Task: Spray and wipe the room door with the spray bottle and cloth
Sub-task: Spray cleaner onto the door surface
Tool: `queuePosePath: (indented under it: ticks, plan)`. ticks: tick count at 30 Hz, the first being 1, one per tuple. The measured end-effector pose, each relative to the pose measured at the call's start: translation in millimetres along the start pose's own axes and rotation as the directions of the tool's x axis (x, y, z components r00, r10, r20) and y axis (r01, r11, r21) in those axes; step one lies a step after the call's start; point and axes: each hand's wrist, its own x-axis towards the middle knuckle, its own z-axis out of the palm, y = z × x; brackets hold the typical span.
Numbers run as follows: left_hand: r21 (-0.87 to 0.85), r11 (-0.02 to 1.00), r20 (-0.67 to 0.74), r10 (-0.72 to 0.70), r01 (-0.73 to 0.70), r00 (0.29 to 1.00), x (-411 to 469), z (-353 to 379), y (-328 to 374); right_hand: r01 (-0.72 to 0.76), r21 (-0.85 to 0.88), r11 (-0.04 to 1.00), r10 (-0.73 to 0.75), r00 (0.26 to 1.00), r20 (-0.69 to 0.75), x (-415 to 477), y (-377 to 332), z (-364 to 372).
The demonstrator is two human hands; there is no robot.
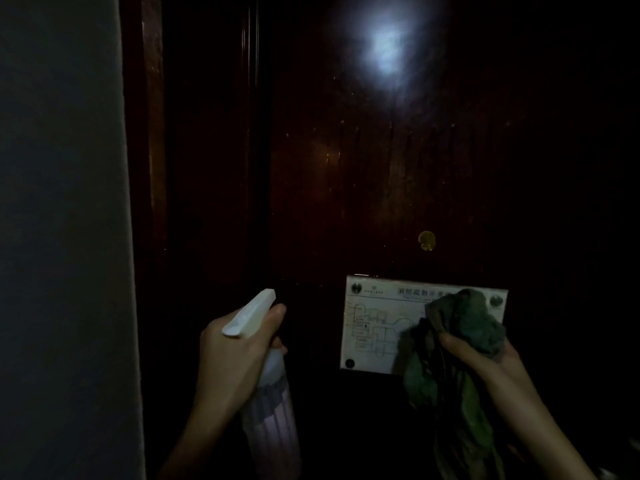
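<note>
left hand grips the spray bottle, nozzle towards the door; right hand clutches the bunched cloth before the plaque. best mist bare wood lightly, then wipe.

A grey wall flanks the dark wooden frame; a brass peephole sits above a white evacuation plan.

The cloth hides the three-o'clock side of the plaque; the spray bottle is cut off at six o'clock.
</note>
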Motion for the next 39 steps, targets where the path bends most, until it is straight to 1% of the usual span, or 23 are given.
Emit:
queuePosePath:
  ticks: [1, 3, 5, 6, 8, 9, 12, 16, 17, 19, 20, 21, 24, 28, 33, 36, 39]
  plan:
    - [-0.014, 1.000, 0.011, -0.023, 0.023, 1.000, 0.4, -2.4, -4.2, 0.003, -0.013, 1.000, -0.003, 1.000, -0.010, -1.6, 0.2, 3.8]
    - [0.027, 0.999, 0.023, -0.023, 0.023, 0.999, -2.4, -6.2, -17.4, 0.020, -0.034, 0.999, -0.021, 0.999, -0.046, -6.8, 1.8, 11.1]
    - [0.072, 0.997, -0.001, -0.007, 0.007, 1.000, -8.0, -10.5, -31.0, 0.048, -0.051, 0.998, -0.052, 0.995, -0.083, -13.8, 4.8, 19.3]
    - [0.084, 0.996, -0.024, -0.008, 0.010, 1.000, -11.2, -13.5, -36.8, 0.058, -0.065, 0.996, -0.064, 0.993, -0.097, -17.9, 7.4, 23.4]
    - [0.089, 0.996, -0.025, -0.029, 0.031, 0.999, -18.2, -19.8, -45.5, 0.073, -0.093, 0.993, -0.085, 0.987, -0.133, -28.0, 15.8, 31.7]
    - [0.081, 0.996, -0.009, -0.040, 0.041, 0.999, -21.2, -22.1, -48.6, 0.080, -0.098, 0.992, -0.095, 0.984, -0.153, -33.5, 21.7, 35.3]
    - [0.015, 0.990, 0.008, -0.142, 0.142, 0.990, -31.6, -28.4, -60.7, 0.095, -0.093, 0.991, -0.115, 0.967, -0.227, -51.4, 41.7, 45.0]
    - [-0.014, 0.979, 0.040, -0.205, 0.205, 0.978, -46.7, -42.0, -82.6, 0.086, -0.084, 0.993, -0.108, 0.945, -0.308, -77.1, 72.7, 52.5]
    - [-0.017, 0.981, 0.036, -0.192, 0.192, 0.981, -51.8, -43.4, -87.4, 0.078, -0.091, 0.993, -0.103, 0.942, -0.320, -83.4, 79.9, 53.4]
    - [0.017, 0.992, -0.060, -0.122, 0.123, 0.991, -61.6, -43.9, -98.3, 0.058, -0.096, 0.994, -0.088, 0.935, -0.343, -94.7, 92.2, 55.3]
    - [0.023, 0.992, -0.104, -0.118, 0.121, 0.988, -67.2, -42.4, -103.0, 0.047, -0.090, 0.995, -0.076, 0.932, -0.354, -100.0, 96.4, 56.5]
    - [0.006, 0.990, -0.124, -0.138, 0.139, 0.983, -73.2, -41.1, -105.8, 0.037, -0.082, 0.996, -0.065, 0.930, -0.362, -104.3, 100.1, 57.7]
    - [0.022, 0.982, -0.066, -0.185, 0.187, 0.981, -85.1, -39.9, -110.2, 0.010, -0.051, 0.999, -0.028, 0.928, -0.372, -114.3, 106.4, 63.4]
    - [-0.016, 0.935, -0.034, -0.354, 0.354, 0.935, -90.9, -44.0, -112.3, -0.008, -0.041, 0.999, -0.009, 0.924, -0.383, -124.6, 110.2, 68.4]
    - [0.104, 0.932, 0.030, -0.351, 0.346, 0.936, -95.8, -46.0, -114.3, -0.034, -0.053, 0.998, 0.011, 0.923, -0.383, -136.1, 112.5, 71.0]
    - [0.083, 0.923, 0.009, -0.377, 0.375, 0.926, -95.2, -47.5, -114.2, -0.057, -0.052, 0.997, 0.034, 0.930, -0.366, -141.1, 114.4, 71.2]
    - [0.066, 0.926, 0.029, -0.375, 0.373, 0.926, -98.6, -47.6, -117.4, -0.077, -0.051, 0.996, 0.054, 0.931, -0.361, -143.8, 116.3, 71.0]
